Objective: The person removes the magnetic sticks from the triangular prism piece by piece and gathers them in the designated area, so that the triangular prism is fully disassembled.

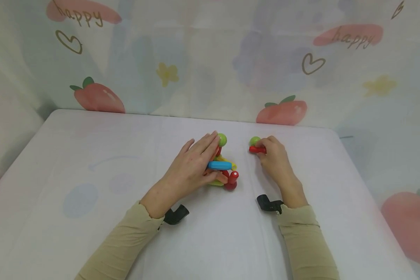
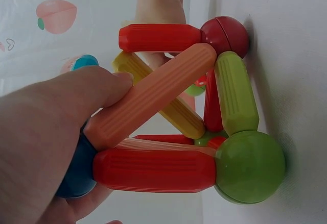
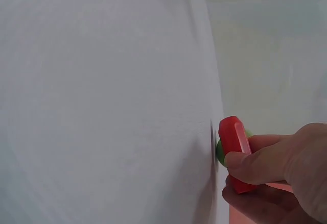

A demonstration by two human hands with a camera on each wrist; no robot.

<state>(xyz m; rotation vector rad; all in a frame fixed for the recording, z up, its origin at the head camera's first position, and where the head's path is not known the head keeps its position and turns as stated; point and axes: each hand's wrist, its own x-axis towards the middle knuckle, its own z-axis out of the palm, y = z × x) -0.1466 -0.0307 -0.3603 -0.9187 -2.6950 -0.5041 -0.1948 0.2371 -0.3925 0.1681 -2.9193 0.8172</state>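
My left hand point(image 1: 187, 169) holds a built frame of magnetic rods and balls from its left side. The thumb lies on an orange rod point(image 2: 153, 96), close to a dark blue ball point(image 2: 76, 170). Red, yellow and light green rods join a large green ball point(image 2: 250, 167) and a dark red ball point(image 2: 225, 36), both low by the tabletop. A blue rod point(image 1: 219, 165) points right across the top of the frame. Further right, my right hand point(image 1: 276, 159) pinches a loose red rod point(image 3: 236, 141) between thumb and fingers. Right behind it shows a green ball point(image 1: 254, 140), partly hidden by the fingers.
Both hands are over a white-covered table point(image 1: 119, 155). A patterned cloth point(image 1: 203, 77) hangs behind its far edge. Black wrist mounts point(image 1: 176, 214) stick out under both forearms. A gap of bare tabletop lies between the frame and my right hand.
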